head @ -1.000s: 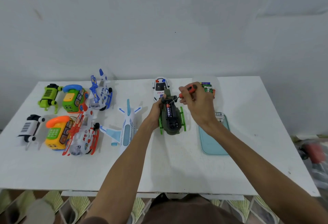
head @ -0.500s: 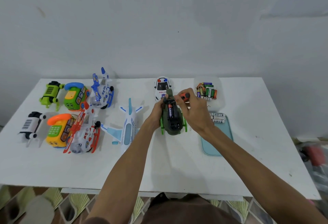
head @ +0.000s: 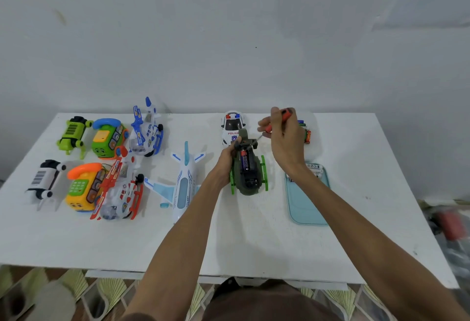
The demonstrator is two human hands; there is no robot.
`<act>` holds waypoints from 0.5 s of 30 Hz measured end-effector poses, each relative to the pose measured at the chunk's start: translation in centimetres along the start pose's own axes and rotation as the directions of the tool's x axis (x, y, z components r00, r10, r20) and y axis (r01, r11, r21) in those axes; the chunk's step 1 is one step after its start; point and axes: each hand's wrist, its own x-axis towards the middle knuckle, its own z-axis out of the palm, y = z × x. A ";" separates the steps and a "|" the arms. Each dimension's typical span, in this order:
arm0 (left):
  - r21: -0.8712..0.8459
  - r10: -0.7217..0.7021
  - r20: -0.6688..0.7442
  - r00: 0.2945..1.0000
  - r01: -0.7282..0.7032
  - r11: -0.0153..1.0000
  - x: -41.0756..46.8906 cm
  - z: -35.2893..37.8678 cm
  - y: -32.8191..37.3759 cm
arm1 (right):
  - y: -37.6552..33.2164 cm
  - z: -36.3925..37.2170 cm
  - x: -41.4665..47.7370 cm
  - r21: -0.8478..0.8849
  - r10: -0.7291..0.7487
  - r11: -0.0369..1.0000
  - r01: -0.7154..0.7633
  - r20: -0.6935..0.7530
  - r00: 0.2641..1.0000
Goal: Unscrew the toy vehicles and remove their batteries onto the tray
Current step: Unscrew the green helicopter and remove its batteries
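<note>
A dark green toy helicopter [head: 248,173] with bright green skids lies belly up in the middle of the white table [head: 254,239]. Its battery bay is uncovered and a battery [head: 245,160] shows inside. My left hand [head: 227,158] grips the toy's left side near its tail. My right hand [head: 286,140] holds an orange-handled screwdriver [head: 281,121], its tip pointing down-left toward the tail. To the right lies a light blue tray [head: 305,201] with several batteries at its far end, partly behind my right wrist.
A white police car [head: 232,126] stands behind the helicopter. A white-blue airplane [head: 184,180] lies to its left. Further left stand two toy phones, two helicopters and two robot-like toys. Loose batteries [head: 306,133] lie behind my right hand. The wall is just behind the table.
My right hand lifted up and to the right with the screwdriver, away from the battery bay, and now covers most of the loose batteries. My left hand stays on the helicopter.
</note>
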 end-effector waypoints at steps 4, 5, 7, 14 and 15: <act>-0.022 -0.009 0.009 1.000 0.010 1.000 0.2 -0.1 0.0 | 0.3 -0.3 -0.3 -0.171 0.048 0.985 -0.026 0.126 0.991; -0.036 -0.015 0.016 1.000 0.015 0.999 0.0 0.0 0.0 | 0.6 -0.3 -0.4 -0.317 0.048 0.948 0.018 0.199 0.979; -0.057 -0.029 0.017 0.999 0.029 0.998 -0.1 0.2 0.1 | 1.4 0.2 -0.7 -0.508 0.085 0.856 0.100 0.327 0.941; -0.055 -0.036 0.029 0.999 0.037 0.998 -0.1 0.3 0.3 | 2.5 2.4 -2.1 -0.723 0.207 0.682 0.107 0.331 0.921; -0.051 -0.035 0.021 0.999 0.036 0.998 -0.2 0.3 0.2 | 2.3 2.6 -2.4 -0.734 0.202 0.670 0.109 0.321 0.925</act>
